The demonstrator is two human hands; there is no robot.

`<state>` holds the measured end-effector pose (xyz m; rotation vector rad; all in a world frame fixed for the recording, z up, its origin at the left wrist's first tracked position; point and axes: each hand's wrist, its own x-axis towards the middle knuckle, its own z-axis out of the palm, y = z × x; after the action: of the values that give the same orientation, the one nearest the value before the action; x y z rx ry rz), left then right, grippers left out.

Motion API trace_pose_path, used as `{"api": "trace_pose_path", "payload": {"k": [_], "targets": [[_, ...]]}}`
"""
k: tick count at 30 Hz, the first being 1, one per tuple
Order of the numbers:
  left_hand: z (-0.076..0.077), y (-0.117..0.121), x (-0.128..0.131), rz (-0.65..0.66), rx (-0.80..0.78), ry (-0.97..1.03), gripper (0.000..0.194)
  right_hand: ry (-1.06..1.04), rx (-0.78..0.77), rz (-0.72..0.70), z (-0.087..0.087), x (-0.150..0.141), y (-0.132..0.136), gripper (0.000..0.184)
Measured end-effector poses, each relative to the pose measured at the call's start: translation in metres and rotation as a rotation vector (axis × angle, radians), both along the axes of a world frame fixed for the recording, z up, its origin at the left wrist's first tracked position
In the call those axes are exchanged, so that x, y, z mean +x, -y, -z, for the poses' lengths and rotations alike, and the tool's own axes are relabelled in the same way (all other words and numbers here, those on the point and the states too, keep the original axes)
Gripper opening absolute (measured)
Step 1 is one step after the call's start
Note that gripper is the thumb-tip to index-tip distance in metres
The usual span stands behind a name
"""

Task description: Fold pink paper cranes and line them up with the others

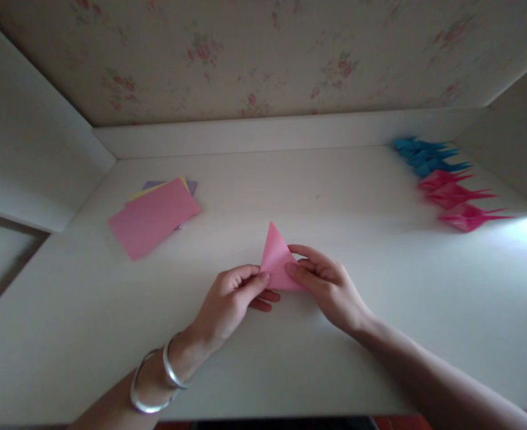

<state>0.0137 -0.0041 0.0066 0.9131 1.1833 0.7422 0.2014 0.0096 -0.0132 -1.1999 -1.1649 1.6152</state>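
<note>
A pink sheet of origami paper (276, 263), folded into a triangle, is held between my two hands over the white desk, its point facing away from me. My left hand (239, 292) pinches its left lower corner, thumb on top and fingers beneath. On the right side, my right hand (326, 280) grips the paper with its thumb on the front face and the index finger behind the edge. The right corner of the triangle is partly hidden by that hand.
A stack of pink paper (156, 218), with yellow and purple sheets under it, lies at the left. Several folded blue paper cranes (429, 156) and pink paper cranes (463, 216) are lined up at the far right. A low white ledge (267, 136) runs along the flowered wall.
</note>
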Motion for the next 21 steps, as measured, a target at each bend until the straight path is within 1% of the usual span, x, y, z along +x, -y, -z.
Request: {"api": "trace_pose_path", "payload": {"k": [4, 11, 17, 21], "targets": [[-0.0010, -0.0003, -0.0009, 0.020, -0.002, 0.016, 0.018, 0.011, 0.010, 0.018, 0.0009, 0.0009, 0.0011, 0.031], [-0.0047, 0.0012, -0.0010, 0.104, 0.087, -0.072, 0.022, 0.063, 0.036, 0.013, 0.0058, 0.0015, 0.0015, 0.033], [-0.0034, 0.0010, -0.0003, 0.076, 0.097, -0.133, 0.022, 0.086, 0.043, 0.007, 0.0043, -0.0004, 0.0025, 0.031], [-0.0021, 0.0019, 0.0000, 0.056, 0.089, -0.138, 0.023, 0.097, 0.055, 0.002, 0.0039, -0.0004, 0.0022, 0.030]]}}
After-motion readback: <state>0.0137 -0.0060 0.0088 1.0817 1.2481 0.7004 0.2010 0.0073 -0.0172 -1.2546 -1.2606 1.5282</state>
